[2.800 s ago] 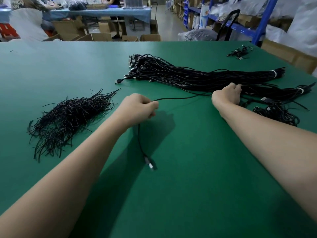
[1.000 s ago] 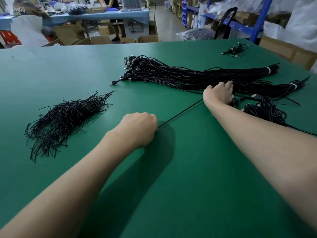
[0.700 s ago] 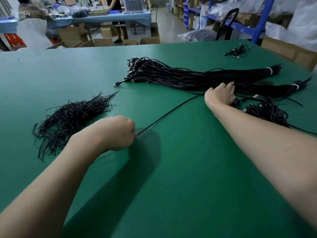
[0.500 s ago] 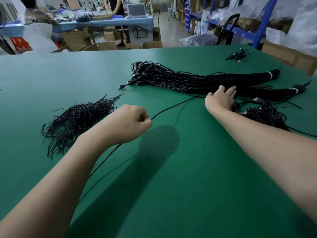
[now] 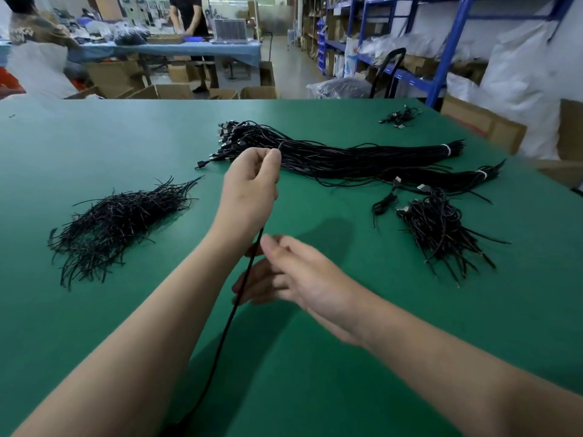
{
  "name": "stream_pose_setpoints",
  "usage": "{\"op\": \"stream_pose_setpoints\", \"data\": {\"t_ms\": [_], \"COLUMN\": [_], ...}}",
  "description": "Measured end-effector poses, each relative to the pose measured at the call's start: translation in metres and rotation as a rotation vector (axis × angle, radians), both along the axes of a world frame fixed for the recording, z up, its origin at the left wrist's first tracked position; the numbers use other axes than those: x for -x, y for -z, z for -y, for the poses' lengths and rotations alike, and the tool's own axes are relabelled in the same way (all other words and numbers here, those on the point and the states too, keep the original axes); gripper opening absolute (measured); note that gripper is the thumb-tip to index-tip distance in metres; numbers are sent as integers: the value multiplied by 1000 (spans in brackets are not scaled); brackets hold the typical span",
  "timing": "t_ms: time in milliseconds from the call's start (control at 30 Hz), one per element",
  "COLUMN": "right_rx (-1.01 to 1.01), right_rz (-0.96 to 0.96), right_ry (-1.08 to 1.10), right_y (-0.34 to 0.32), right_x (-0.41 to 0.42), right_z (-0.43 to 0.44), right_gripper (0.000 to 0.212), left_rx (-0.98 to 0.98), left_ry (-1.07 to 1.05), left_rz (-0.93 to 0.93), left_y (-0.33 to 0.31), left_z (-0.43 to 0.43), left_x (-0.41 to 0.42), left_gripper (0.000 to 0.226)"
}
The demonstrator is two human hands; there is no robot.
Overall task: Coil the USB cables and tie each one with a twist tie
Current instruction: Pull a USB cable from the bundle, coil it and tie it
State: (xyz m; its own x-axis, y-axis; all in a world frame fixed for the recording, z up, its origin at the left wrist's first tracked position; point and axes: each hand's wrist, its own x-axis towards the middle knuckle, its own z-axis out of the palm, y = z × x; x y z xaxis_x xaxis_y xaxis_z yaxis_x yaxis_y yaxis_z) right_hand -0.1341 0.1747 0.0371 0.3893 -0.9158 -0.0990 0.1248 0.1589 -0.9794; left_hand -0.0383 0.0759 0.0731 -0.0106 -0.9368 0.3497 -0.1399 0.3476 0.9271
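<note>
My left hand (image 5: 250, 187) is raised above the green table (image 5: 94, 146) and pinches one black USB cable (image 5: 232, 313) at its fingertips. The cable hangs down past my wrist toward the bottom edge of the view. My right hand (image 5: 296, 275), blurred by motion, is just below the left, thumb and fingers apart with the cable running between them. A loose heap of black twist ties (image 5: 116, 222) lies to the left. The long bundle of straight cables (image 5: 340, 156) lies across the far middle.
A second banded bundle (image 5: 460, 181) and a pile of coiled cables (image 5: 441, 231) lie on the right. A few cables (image 5: 399, 116) sit at the far right corner. Cardboard boxes, blue shelving and people at another table are beyond the far edge.
My left hand pulled the cable free of the bundle and lifted it. My right hand left the bundle and came back to the hanging cable under my left hand.
</note>
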Motion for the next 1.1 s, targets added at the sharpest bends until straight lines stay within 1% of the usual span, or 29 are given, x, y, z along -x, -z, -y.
{"op": "stream_pose_setpoints", "data": {"t_ms": [67,167,267,333,367,400,433,467,500,533,600,667,733,800,900,1100], "right_rx": [-51,-90,-85,-38,1,42,80,112,135,148,148,137,124,105,55,27], "right_rz": [84,95,10,-107,-191,-283,-368,-433,-471,-484,-468,-428,-398,-373,-349,-407], "right_ry": [10,-8,63,131,160,176,175,158,130,100,64,80,112,101,22,-15], "right_y": [1,6,10,8,7,6,5,5,6,7,10,15,17,19,24,25], "right_x": [5,18,40,55,61,66,68,70,69,68,65,65,67,70,76,89], "right_z": [-9,-13,-10,-5,-2,0,1,2,3,3,1,1,1,1,-4,-5], "right_gripper": [34,29,28,30,31,32,34,35,36,37,36,37,38,38,36,32], "left_rx": [-15,-22,-59,-88,-62,17,148,295,421,505,576,553,501,495,509,407], "left_ry": [-48,-122,-175,-217,-255,-299,-325,-296,-211,-100,106,239,271,259,196,156], "left_rz": [-72,-95,-93,-57,19,165,353,543,701,817,938,923,850,801,787,668], "left_y": [5,14,22,29,33,37,41,45,49,52,58,61,61,64,68,71], "left_z": [0,0,1,-1,-3,-7,-13,-20,-27,-34,-46,-54,-58,-60,-61,-55], "left_x": [3,-3,-20,-30,-34,-38,-40,-39,-37,-35,-30,-29,-30,-32,-36,-45], "left_gripper": [23,25,22,15,14,16,21,28,35,40,36,25,25,25,19,22]}}
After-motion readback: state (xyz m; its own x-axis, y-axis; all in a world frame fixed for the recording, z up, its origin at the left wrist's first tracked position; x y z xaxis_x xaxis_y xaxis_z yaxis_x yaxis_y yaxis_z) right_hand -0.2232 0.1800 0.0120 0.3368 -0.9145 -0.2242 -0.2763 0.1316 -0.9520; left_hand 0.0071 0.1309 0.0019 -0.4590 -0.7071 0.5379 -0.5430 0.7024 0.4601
